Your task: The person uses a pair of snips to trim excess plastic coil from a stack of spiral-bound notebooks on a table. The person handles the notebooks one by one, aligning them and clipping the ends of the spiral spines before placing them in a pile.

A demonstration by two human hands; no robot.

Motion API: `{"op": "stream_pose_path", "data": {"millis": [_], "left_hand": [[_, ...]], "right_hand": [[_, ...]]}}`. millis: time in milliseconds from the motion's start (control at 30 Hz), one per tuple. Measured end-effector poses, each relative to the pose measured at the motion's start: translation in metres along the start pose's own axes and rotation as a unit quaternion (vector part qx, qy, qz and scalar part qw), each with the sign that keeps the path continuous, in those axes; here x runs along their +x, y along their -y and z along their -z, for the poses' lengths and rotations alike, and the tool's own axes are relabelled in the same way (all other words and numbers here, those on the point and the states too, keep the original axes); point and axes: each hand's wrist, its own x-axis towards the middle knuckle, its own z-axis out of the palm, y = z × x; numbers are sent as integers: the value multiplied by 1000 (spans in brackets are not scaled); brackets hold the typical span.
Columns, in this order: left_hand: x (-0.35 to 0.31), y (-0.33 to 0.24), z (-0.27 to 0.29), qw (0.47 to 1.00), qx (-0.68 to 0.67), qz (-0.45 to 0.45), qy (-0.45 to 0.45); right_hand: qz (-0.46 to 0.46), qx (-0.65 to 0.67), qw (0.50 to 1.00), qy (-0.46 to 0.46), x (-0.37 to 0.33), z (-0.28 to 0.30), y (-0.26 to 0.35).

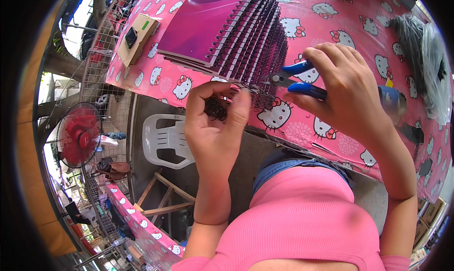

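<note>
Lying stacked: purple, dark-coiled notebooks, just beyond left fingers (closure unclear); right fingers clamped on blue-handled cutters.

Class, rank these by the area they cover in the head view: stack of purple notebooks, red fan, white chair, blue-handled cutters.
1. Stack of purple notebooks
2. Red fan and white chair: too alike to rank
3. Blue-handled cutters, partly covered by the right hand

Left forearm rises nearly upright, left hand curls its fingers, left thumb raised, right forearm slants up and leftward, right hand grips, right thumb stretched left
</note>
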Motion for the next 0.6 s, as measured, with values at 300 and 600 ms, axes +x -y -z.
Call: {"op": "stream_pose_path", "data": {"millis": [300,600], "left_hand": [[0,4,-5,998,36,-49,-8],[-2,3,-2,997,63,-35,-20]], "right_hand": [[-42,57,995,68,0,-12,7],[-67,58,989,119,2,-9,10]]}}
